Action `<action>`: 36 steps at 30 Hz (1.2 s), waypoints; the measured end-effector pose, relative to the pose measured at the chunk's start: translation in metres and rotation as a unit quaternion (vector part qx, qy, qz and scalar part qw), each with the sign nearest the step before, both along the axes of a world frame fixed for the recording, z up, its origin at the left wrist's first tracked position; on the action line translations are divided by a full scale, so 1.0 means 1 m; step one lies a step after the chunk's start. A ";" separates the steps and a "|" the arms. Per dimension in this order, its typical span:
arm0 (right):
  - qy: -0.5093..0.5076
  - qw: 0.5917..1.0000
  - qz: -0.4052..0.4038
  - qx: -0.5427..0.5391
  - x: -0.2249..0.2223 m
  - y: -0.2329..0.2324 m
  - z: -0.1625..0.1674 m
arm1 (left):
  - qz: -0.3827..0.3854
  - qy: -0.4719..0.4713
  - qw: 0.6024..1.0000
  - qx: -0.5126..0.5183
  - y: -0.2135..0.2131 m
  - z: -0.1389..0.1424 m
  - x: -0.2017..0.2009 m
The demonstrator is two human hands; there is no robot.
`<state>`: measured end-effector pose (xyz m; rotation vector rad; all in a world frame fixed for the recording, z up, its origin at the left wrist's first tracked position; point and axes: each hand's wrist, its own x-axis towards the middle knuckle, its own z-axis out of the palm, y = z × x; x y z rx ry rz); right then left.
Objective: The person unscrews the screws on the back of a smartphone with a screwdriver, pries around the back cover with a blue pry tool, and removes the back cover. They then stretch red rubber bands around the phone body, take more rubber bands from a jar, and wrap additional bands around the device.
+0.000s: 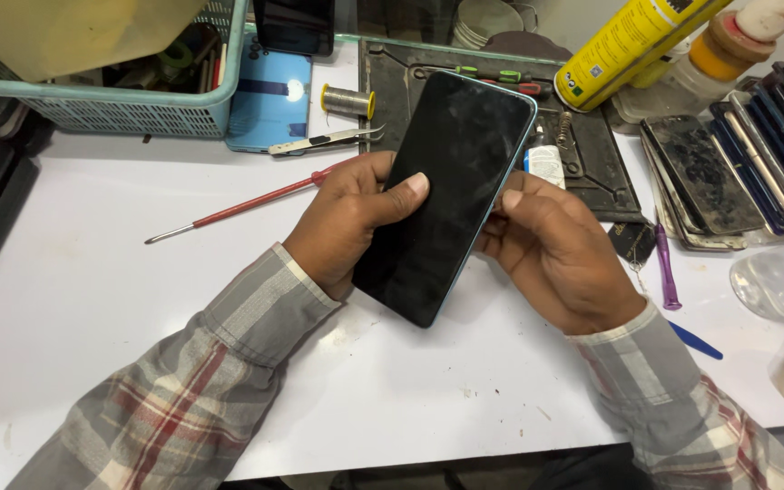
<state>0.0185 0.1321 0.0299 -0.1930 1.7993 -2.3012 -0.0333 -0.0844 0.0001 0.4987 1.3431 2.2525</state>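
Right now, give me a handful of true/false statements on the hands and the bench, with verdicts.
1. Both hands grip the phone: the left hand and the right hand hold the dark-screened phone between them. True.
2. The phone's screen is lit. False: it is black and smudged.
3. The red-handled screwdriver lies on the white table to the left of the left hand. True.
4. The tweezers are pinched in the right hand. False: they lie on the table near the solder spool.
5. A stack of phones sits to the right of the hands. True.
6. The yellow spray can stands in the green basket. False: it lies tilted at the upper right, outside the basket.
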 end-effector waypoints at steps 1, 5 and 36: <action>-0.005 0.999 0.016 -0.040 0.000 0.000 -0.002 | -0.012 0.001 1.000 0.012 0.000 -0.001 0.000; -0.036 0.961 0.106 -0.253 0.001 0.013 -0.006 | -0.045 0.007 0.998 0.045 -0.001 -0.003 -0.001; 0.378 0.855 -0.149 0.322 -0.002 -0.005 0.046 | 0.066 0.166 0.980 -0.090 0.016 -0.006 0.018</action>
